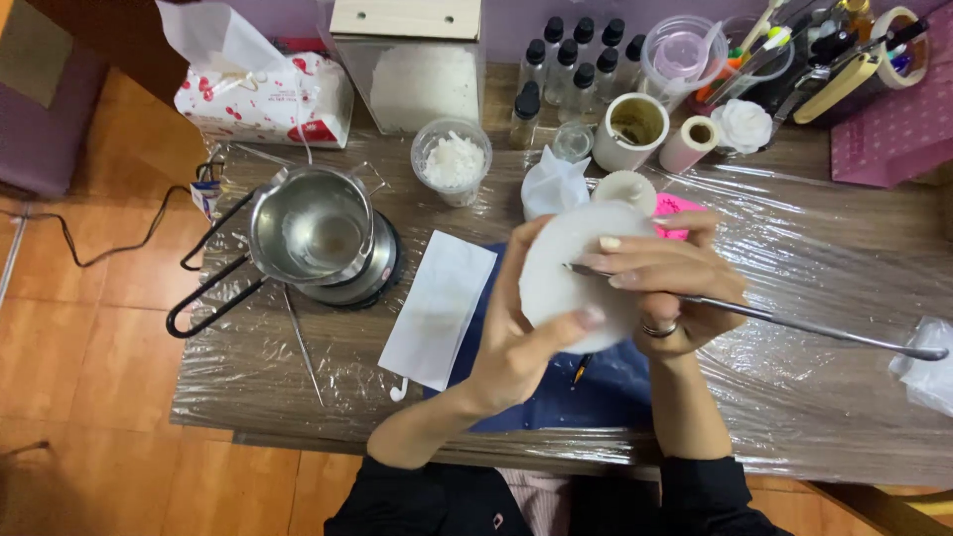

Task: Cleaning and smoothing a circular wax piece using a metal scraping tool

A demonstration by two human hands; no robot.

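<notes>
Both hands worked together: left hand [516, 347] cradled the white wax form [571, 273] (grip snug), right hand [670, 283] pinched the metal tool [814, 326]; light, steady strokes seemed wisest.

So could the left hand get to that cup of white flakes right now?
Probably not at once. The left hand is gripping the white round piece that the right hand works on with a metal tool. The path to the cup looks open, but the hand would have to let go first.
</notes>
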